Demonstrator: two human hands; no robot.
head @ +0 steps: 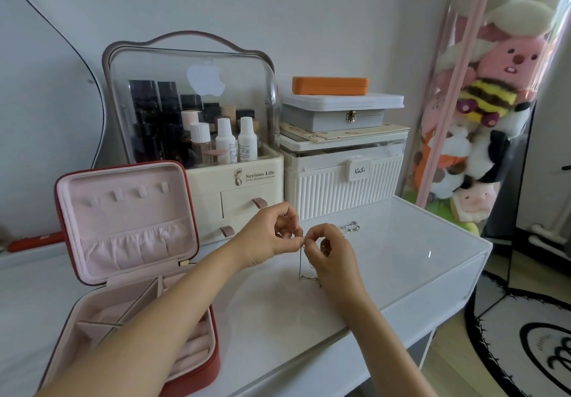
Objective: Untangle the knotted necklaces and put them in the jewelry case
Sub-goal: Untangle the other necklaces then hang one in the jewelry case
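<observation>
My left hand (pixel 272 232) and my right hand (pixel 330 254) meet above the middle of the white table, and both pinch a thin silver necklace chain (pixel 301 265) at its top. The chain hangs down between the hands, and its lower end lies on the table. Another silver necklace (pixel 350 228) lies on the table just behind my right hand. The red jewelry case (pixel 129 260) stands open at the left, its pink lid upright. Pink compartments show in its base, partly hidden by my left forearm.
A cream cosmetics organiser (pixel 234 161) with a clear dome stands behind my hands. A ribbed white box (pixel 343 177) beside it carries a grey box and an orange case. Plush toys (pixel 482 103) hang in a clear bag at the right, past the table's edge.
</observation>
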